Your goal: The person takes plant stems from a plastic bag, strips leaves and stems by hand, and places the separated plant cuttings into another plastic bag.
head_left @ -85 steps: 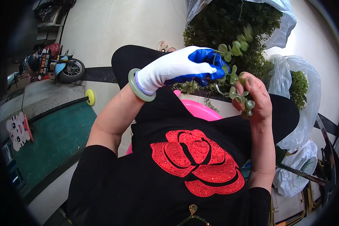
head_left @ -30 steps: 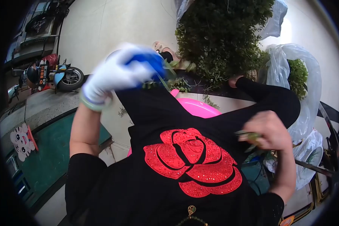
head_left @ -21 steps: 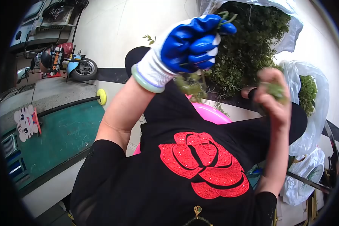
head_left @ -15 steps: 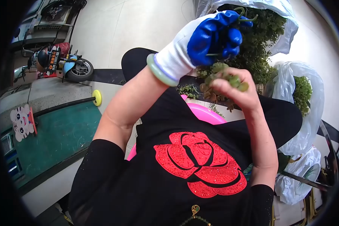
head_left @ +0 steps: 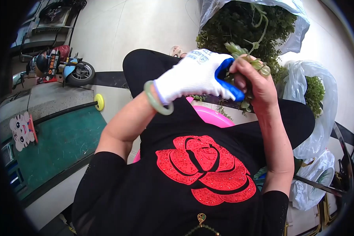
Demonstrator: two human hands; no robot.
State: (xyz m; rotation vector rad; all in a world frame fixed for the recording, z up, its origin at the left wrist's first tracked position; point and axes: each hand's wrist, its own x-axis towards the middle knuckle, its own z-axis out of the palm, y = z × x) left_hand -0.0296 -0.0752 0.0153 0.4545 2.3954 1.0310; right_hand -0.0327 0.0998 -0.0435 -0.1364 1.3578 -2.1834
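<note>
My left hand (head_left: pixel 202 74) wears a white glove with a blue coated palm, and a pale green bangle circles the wrist. Its thumb and fingers are apart, reaching up against my right hand; some fingertips are hidden behind it. My bare right hand (head_left: pixel 259 80) is closed around a small bunch of fleshy-leaved succulent sprigs (head_left: pixel 236 49). A long pale green stem rises from that bunch. Just beyond both hands, a large heap of green leafy plants (head_left: pixel 244 25) fills an open plastic bag (head_left: pixel 299 19).
Between my legs sits a pink plastic basin (head_left: pixel 212 117) with loose sprigs (head_left: pixel 224 112) beside it. To the right, another clear bag (head_left: pixel 306 74) holds more greens (head_left: pixel 314 96). A green board (head_left: pixel 63 137) and a toy-like motorbike (head_left: pixel 63 67) are at the left.
My left hand has come down from above the plant heap, turning its back upward, and now meets my right hand. The stems above the glove are no longer in it.
</note>
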